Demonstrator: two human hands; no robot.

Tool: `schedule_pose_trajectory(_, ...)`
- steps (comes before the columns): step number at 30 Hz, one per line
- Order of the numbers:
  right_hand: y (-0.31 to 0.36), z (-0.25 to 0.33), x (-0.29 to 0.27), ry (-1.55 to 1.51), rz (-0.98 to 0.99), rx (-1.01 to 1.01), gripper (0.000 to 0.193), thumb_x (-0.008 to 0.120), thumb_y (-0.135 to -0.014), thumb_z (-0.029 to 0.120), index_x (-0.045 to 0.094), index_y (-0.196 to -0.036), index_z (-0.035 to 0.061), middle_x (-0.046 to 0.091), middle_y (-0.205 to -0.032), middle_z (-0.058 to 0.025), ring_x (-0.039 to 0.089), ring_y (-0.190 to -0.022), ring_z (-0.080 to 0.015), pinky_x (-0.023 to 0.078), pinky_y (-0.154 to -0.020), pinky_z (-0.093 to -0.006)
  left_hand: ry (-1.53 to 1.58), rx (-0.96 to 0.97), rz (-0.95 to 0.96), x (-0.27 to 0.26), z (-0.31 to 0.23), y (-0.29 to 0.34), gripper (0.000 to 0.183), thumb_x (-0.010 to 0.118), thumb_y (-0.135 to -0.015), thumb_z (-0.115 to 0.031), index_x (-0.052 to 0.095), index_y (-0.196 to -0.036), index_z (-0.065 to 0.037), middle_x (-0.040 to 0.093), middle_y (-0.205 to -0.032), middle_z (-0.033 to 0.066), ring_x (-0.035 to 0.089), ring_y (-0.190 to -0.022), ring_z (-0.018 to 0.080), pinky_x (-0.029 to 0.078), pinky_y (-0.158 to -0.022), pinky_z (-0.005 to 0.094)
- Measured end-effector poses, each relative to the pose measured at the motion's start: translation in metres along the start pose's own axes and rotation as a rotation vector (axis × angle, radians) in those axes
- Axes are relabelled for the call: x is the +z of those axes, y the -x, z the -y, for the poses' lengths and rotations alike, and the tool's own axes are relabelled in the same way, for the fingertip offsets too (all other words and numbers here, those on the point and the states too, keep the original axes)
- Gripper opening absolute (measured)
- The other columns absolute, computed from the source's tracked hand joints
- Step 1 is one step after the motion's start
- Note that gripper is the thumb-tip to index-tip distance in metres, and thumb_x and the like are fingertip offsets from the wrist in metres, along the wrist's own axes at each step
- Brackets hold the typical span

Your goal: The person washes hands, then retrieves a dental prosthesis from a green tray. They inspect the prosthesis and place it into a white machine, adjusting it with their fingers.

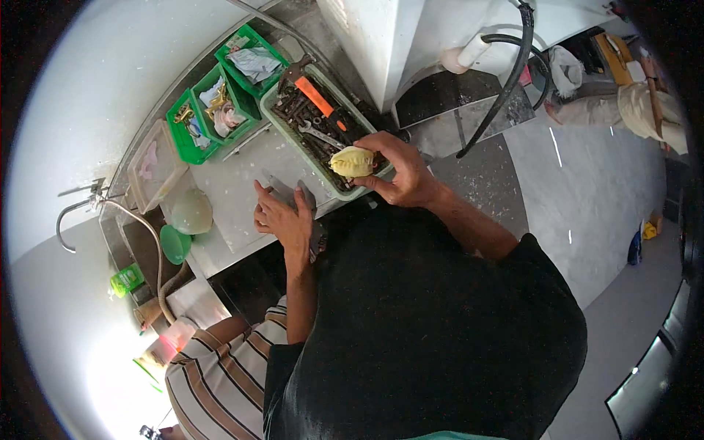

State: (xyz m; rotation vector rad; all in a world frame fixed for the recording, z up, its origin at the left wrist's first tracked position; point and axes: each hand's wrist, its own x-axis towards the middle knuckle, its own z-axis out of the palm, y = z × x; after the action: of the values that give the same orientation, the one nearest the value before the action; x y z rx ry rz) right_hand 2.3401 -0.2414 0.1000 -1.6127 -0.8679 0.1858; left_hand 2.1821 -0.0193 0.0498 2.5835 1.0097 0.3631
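Note:
My right hand (408, 173) grips a pale yellow, rounded block with a ridged edge (353, 162), which looks like a plaster dental cast. It is held up over the near end of a pale green tray (323, 173) filled with metal tools and hardware. Inside the tray lie a hammer with an orange and black handle (315, 94) and a silver wrench (320, 135). Above the metal counter (233, 192), to the left of the tray, my left hand (287, 221) is open with its fingers apart and nothing in them.
Green bins (192, 139) with small parts and wrappers stand behind the counter. A clear plastic box (158, 163), a pale round bowl (192, 212) and a green bowl (175, 244) sit left, near a tap (95, 196). Close at my left is a person in a striped shirt (224, 374).

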Motion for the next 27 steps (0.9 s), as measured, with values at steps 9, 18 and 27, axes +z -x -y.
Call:
schedule_pose_trajectory(9,0.014,-0.007,-0.013,0.082,-0.101,0.045,0.054,0.087,-0.083,0.021,0.062,-0.127,0.0024,0.066,-0.117,-0.0166,0.069,-0.103,-0.0326,0.057,-0.09,-0.042,-0.207,0.151,-0.024,0.008,0.002,-0.002,0.08,0.074,-0.088,-0.043,0.045,-0.15,-0.001,0.046,-0.144,0.0236,0.039,-0.133,0.0437,0.023,-0.111,0.0606)
schedule_pose_trajectory(18,0.023,-0.009,-0.019,0.138,-0.048,0.095,0.055,0.088,-0.085,0.017,0.061,-0.13,0.0024,0.068,-0.122,-0.0142,0.071,-0.106,-0.0251,0.06,-0.089,-0.0368,-0.005,0.05,0.022,0.005,-0.015,0.017,0.084,0.074,-0.088,-0.039,0.039,-0.153,0.0,0.026,-0.156,0.0338,0.029,-0.139,0.0509,0.018,-0.114,0.0636)
schedule_pose_trajectory(27,0.017,-0.011,-0.01,0.065,-0.064,0.052,0.057,0.088,-0.083,0.021,0.061,-0.131,0.0059,0.067,-0.119,-0.0146,0.07,-0.106,-0.0301,0.057,-0.089,-0.0407,-0.059,0.083,0.058,0.01,0.0,0.024,0.075,0.07,-0.095,-0.044,0.041,-0.155,-0.01,0.021,-0.16,0.0312,0.021,-0.146,0.0509,0.015,-0.116,0.0664)
